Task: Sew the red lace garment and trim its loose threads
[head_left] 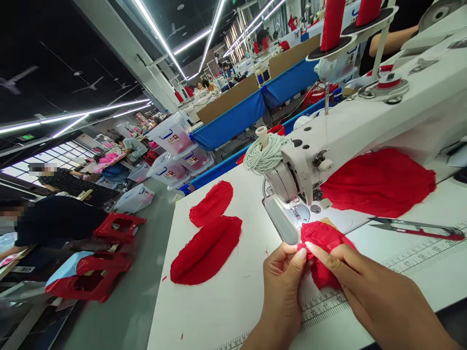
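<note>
My left hand (282,287) and my right hand (368,287) both pinch a small red lace piece (321,243) just in front of the needle area (297,211) of a white sewing machine (365,121). The fingertips of both hands meet at the fabric's left edge. The piece lies on the white table (226,311), over a printed ruler strip.
Two red fabric pieces (207,248) lie left of the machine. A larger red pile (379,182) sits under the machine arm. Thread snips (416,227) lie to the right. A cord coil (264,153) sits on the machine head. Other workers, bins and red stools (98,272) stand at left.
</note>
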`<action>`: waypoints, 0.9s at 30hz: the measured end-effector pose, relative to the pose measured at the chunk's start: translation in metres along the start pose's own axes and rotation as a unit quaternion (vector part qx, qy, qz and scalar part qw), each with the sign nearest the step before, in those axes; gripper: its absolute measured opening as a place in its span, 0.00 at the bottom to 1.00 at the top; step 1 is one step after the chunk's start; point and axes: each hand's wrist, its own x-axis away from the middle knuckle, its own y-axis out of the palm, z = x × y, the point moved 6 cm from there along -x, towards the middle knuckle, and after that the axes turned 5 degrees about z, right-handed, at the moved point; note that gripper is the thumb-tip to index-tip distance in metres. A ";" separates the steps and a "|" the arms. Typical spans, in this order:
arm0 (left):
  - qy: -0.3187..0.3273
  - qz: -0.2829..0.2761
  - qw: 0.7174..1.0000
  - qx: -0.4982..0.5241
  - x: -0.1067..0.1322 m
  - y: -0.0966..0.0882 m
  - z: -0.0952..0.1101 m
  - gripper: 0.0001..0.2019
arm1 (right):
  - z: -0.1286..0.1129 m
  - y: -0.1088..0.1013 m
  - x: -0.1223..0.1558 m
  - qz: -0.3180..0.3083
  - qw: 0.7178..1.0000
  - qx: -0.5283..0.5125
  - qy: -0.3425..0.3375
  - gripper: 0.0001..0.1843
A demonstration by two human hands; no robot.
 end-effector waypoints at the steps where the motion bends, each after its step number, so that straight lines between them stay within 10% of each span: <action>1: 0.009 -0.003 1.000 -0.011 0.000 -0.001 0.000 0.10 | 0.000 0.000 0.000 0.000 1.000 0.000 -0.004 0.29; 14: 0.052 0.001 0.994 -0.093 -0.001 -0.006 0.003 0.09 | 0.007 0.004 0.006 -0.036 0.991 -0.116 0.048 0.30; 27: -0.025 0.022 0.999 0.009 -0.002 -0.002 -0.002 0.13 | 0.013 0.011 0.002 0.005 0.904 -0.339 0.259 0.20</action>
